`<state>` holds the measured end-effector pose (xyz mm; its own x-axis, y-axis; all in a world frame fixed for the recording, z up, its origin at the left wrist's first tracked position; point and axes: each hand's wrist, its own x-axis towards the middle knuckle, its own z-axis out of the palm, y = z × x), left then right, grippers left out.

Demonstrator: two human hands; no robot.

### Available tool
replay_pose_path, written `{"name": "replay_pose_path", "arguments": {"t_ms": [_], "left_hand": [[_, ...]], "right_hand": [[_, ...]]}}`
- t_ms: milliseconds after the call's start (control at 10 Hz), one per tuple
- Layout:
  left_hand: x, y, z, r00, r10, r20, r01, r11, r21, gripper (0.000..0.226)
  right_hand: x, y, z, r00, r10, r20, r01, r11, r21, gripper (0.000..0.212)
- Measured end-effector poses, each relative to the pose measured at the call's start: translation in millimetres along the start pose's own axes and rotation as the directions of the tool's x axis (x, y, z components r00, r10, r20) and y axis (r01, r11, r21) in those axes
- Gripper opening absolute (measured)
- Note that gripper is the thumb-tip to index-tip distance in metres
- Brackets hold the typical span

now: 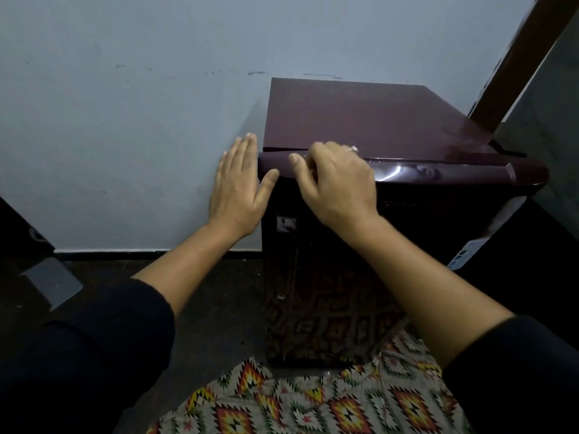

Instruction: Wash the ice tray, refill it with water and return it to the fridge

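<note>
A small maroon fridge (360,120) stands against the pale wall, seen from above, its door (438,173) closed. My right hand (336,180) curls over the top edge of the door near its left corner, fingers hooked on the rim. My left hand (239,186) lies flat with fingers straight against the fridge's left side, thumb touching the door's corner. No ice tray is in view.
A pale blue-grey wall (125,120) runs behind and to the left. The floor (203,308) is dark. A patterned cloth (329,405) shows at the bottom. A brown wooden frame (520,57) leans at the upper right; a grey object (53,283) lies at left.
</note>
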<state>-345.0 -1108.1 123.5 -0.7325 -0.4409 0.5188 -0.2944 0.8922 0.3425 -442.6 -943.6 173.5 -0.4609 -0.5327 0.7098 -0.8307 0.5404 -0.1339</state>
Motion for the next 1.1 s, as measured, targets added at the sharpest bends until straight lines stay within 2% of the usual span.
{"name": "replay_pose_path", "arguments": {"t_ms": [100, 200, 300, 400, 600, 800, 1000, 1100], "left_hand": [[38, 28, -6, 0.998, 0.021, 0.063, -0.020, 1.000, -0.021, 0.068], [53, 35, -5, 0.994, 0.020, 0.108, -0.023, 0.999, 0.024, 0.059], [58, 34, 3, 0.999, 0.024, 0.038, -0.028, 0.995, 0.092, 0.049], [58, 34, 7, 1.000, 0.027, 0.002, -0.027, 0.993, 0.111, 0.053], [58, 34, 9, 1.000, 0.017, -0.002, -0.016, 0.991, 0.133, 0.059], [44, 43, 6, 0.999, -0.044, -0.005, 0.044, 0.972, 0.232, 0.063], [-27, 48, 7, 0.991, 0.093, 0.100, -0.109, 0.980, 0.165, 0.079], [-79, 46, 8, 0.964, 0.176, 0.201, -0.205, 0.970, 0.131, 0.080]], "right_hand": [[34, 15, 6, 0.974, 0.066, 0.215, -0.038, 0.990, -0.134, 0.049], [42, 24, 18, 0.943, 0.093, 0.320, -0.034, 0.982, -0.186, 0.056], [43, 29, 29, 0.955, 0.087, 0.285, -0.035, 0.982, -0.183, 0.056], [43, 28, 31, 0.959, 0.088, 0.271, -0.032, 0.979, -0.203, 0.053], [39, 29, 33, 0.961, 0.088, 0.260, -0.026, 0.972, -0.233, 0.049], [27, 28, 32, 0.952, 0.138, 0.275, -0.070, 0.968, -0.242, 0.060], [-63, 19, 14, 0.965, 0.093, 0.244, -0.053, 0.985, -0.166, 0.069], [-120, 9, 1, 0.925, 0.164, 0.342, -0.102, 0.976, -0.193, 0.070]]}}
